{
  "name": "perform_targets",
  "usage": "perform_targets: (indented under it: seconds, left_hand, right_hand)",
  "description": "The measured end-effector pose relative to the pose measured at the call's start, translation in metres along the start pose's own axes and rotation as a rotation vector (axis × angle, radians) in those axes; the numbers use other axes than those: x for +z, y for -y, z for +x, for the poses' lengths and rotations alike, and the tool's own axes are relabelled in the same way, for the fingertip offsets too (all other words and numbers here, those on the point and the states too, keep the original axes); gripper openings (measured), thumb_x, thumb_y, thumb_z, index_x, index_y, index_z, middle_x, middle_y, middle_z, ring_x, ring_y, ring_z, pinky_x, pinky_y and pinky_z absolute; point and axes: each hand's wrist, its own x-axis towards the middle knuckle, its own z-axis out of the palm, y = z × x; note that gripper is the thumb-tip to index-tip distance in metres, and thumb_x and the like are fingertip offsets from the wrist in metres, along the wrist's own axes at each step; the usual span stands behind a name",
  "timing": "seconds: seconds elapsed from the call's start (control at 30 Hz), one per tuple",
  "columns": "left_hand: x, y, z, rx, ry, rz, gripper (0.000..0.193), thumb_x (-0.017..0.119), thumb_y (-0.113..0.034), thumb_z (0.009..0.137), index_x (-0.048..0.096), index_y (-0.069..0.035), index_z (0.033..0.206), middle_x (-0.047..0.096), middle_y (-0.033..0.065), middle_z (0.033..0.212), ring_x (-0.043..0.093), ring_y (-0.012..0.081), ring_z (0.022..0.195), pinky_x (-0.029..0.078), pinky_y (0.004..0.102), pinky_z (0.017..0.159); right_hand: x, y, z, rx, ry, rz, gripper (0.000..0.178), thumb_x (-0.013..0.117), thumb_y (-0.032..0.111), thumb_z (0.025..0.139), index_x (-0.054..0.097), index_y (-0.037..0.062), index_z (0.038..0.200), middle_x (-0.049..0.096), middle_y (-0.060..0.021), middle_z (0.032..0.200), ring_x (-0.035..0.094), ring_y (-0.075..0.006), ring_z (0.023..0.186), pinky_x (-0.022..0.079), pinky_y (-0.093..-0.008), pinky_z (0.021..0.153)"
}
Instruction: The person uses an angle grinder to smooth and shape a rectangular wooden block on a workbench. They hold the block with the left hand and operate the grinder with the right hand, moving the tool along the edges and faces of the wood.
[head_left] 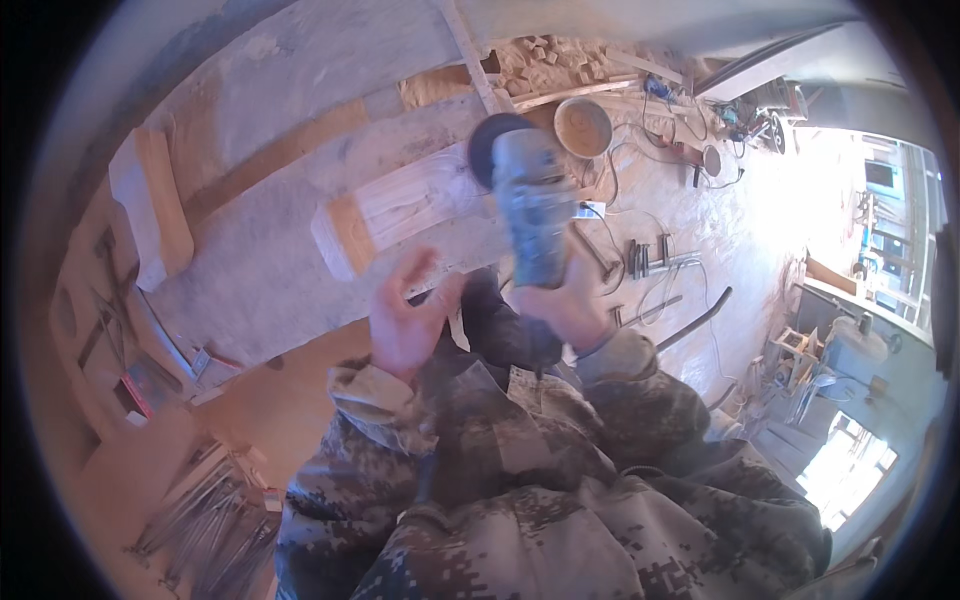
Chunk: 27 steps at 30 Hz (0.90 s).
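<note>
My right hand [572, 308] is wrapped round the lower body of a blue-grey angle grinder [530, 190], which is smeared by motion. Held upright in front of me, the grinder carries a dark round disc [484, 152] at the left of its head. To the left of the tool, apart from it, my left hand [405, 318] is raised with its fingers curved and apart, and nothing shows in it. Beyond that hand, on the grey surface, lies a pale carved wooden piece [410, 205] with a tan end.
Another pale wooden block [155, 210] lies at the left. A round bowl [583, 127] sits beyond the grinder, near wood chips [550, 65]. Hammers and chisels [650, 257] and loose cables lie on the floor to the right. Several metal rods [205, 515] lie at lower left.
</note>
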Motion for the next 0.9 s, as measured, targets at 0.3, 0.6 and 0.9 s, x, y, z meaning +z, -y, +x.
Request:
perform_targets:
  seconds: [0.3, 0.6, 0.9]
  left_hand:
    - [0.0, -0.033, 0.108, 0.543, -0.114, 1.369, 0.103, 0.089, -0.021, 0.066, 0.043, -0.006, 0.157, 0.054, 0.0226, 0.147, 0.053, 0.0445, 0.134, 0.039, 0.0557, 0.118]
    - [-0.032, -0.052, 0.148, -0.003, 0.303, 0.793, 0.096, 0.088, -0.021, 0.071, 0.049, 0.0, 0.156, 0.063, 0.0174, 0.146, 0.059, 0.0293, 0.134, 0.043, 0.0402, 0.114]
    - [-0.047, -0.044, 0.113, -0.019, 0.194, 1.039, 0.113, 0.094, -0.029, 0.069, 0.038, 0.001, 0.162, 0.051, 0.0271, 0.156, 0.049, 0.0369, 0.145, 0.039, 0.045, 0.12]
  right_hand:
    - [-0.1, 0.002, -0.028, 0.15, -0.321, 0.205, 0.029, 0.073, 0.005, 0.072, 0.063, -0.003, 0.099, 0.067, -0.0105, 0.08, 0.067, -0.0206, 0.071, 0.054, -0.0333, 0.069]
    - [-0.14, -0.039, -0.055, 0.291, -0.321, 0.165, 0.046, 0.077, 0.008, 0.07, 0.065, -0.0022, 0.113, 0.068, -0.0075, 0.089, 0.066, -0.0179, 0.077, 0.054, -0.0327, 0.072]
    - [-0.157, -0.044, -0.027, 0.265, -0.292, 0.179, 0.05, 0.077, 0.007, 0.07, 0.063, -0.0016, 0.116, 0.068, -0.0061, 0.088, 0.066, -0.017, 0.077, 0.053, -0.032, 0.072]
